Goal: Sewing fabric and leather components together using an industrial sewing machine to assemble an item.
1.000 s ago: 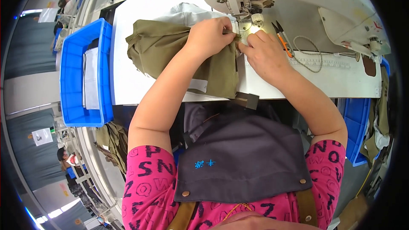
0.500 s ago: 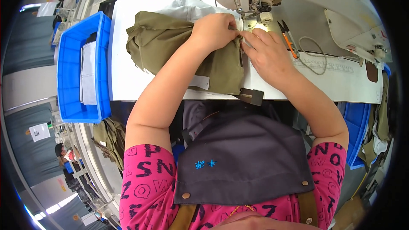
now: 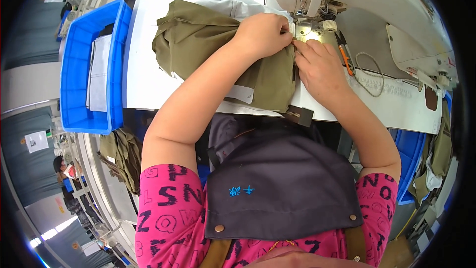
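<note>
Olive garment (image 3: 218, 39) (one) pinched by left hand (image 3: 262, 33); right hand (image 3: 320, 67) flat on it, w/ one zipper (image 3: 295, 115).

The left hand (image 3: 262, 33) is covering the far right part of the bunched olive-green fabric garment (image 3: 198, 34), and its fingertips are disappearing under the head of the white sewing machine (image 3: 396, 5), so the needle itself is not showing. The machine's upper body is being cut off by the far edge of the picture. The near edge of the white worktop (image 3: 144, 69) is hiding the dangling end of the dark zipper tape (image 3: 297, 115). Papers inside the blue plastic bin (image 3: 74, 69) are too small to make out. A person at lower left (image 3: 62, 166) is appearing tiny and blurred.
</note>
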Demonstrator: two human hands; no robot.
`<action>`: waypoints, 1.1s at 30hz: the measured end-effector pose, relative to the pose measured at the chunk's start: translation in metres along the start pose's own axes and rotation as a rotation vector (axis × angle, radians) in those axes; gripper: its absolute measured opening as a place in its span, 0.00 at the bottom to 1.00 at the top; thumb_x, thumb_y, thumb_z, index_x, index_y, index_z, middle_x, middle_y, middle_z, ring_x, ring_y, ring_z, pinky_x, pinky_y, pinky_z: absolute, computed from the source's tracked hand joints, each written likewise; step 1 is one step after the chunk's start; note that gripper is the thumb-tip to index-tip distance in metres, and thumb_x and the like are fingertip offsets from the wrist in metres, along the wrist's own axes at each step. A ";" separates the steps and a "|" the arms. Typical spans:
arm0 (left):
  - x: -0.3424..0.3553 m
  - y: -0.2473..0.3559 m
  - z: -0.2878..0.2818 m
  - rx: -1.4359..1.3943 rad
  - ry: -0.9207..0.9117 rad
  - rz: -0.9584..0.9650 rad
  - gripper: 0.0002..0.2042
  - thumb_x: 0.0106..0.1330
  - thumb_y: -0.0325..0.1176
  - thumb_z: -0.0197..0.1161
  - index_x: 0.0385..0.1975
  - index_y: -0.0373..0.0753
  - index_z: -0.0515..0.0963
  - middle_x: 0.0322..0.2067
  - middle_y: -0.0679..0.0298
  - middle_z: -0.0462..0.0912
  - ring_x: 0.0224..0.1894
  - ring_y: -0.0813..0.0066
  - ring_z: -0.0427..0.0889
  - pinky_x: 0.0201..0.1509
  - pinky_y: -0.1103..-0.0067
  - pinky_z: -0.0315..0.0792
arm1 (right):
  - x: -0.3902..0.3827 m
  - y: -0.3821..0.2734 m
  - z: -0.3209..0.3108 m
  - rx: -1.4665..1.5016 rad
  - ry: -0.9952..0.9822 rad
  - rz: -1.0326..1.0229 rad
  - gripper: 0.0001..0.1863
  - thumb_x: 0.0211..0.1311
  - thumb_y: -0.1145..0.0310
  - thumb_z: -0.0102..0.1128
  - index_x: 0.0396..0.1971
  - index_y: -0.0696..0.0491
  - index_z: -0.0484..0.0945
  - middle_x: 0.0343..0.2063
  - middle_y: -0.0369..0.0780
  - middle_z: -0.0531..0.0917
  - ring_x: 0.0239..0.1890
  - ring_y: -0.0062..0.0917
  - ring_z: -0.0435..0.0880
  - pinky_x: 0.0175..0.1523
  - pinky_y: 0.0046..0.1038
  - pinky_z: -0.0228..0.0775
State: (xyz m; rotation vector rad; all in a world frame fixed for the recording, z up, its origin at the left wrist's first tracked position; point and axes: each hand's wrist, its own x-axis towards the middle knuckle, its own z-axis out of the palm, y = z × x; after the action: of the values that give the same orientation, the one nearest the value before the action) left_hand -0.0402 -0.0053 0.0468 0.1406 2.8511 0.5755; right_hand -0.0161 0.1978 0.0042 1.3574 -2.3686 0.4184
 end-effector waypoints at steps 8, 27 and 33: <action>0.009 -0.033 0.030 0.108 0.454 0.286 0.15 0.61 0.43 0.68 0.46 0.46 0.83 0.50 0.61 0.81 0.62 0.58 0.74 0.64 0.61 0.66 | 0.004 0.006 0.001 -0.059 -0.004 -0.026 0.15 0.53 0.73 0.64 0.42 0.58 0.83 0.53 0.39 0.83 0.51 0.28 0.78 0.53 0.31 0.70; 0.060 -0.049 0.018 -0.172 0.162 0.288 0.27 0.61 0.42 0.67 0.62 0.46 0.76 0.68 0.62 0.72 0.76 0.60 0.59 0.71 0.56 0.59 | 0.013 0.024 0.011 -0.104 -0.009 0.020 0.16 0.56 0.71 0.65 0.46 0.56 0.83 0.55 0.38 0.83 0.52 0.26 0.81 0.53 0.31 0.69; 0.061 -0.048 0.020 -0.195 0.164 0.280 0.27 0.61 0.42 0.68 0.62 0.46 0.76 0.67 0.61 0.73 0.75 0.60 0.62 0.71 0.57 0.59 | 0.013 0.024 0.008 -0.087 -0.050 0.058 0.21 0.50 0.76 0.68 0.49 0.56 0.82 0.55 0.36 0.81 0.56 0.29 0.79 0.52 0.31 0.75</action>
State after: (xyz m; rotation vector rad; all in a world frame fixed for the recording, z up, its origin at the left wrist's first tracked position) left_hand -0.0968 -0.0334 -0.0023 0.4850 2.9298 0.9586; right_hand -0.0446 0.1961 0.0020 1.2776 -2.4410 0.2973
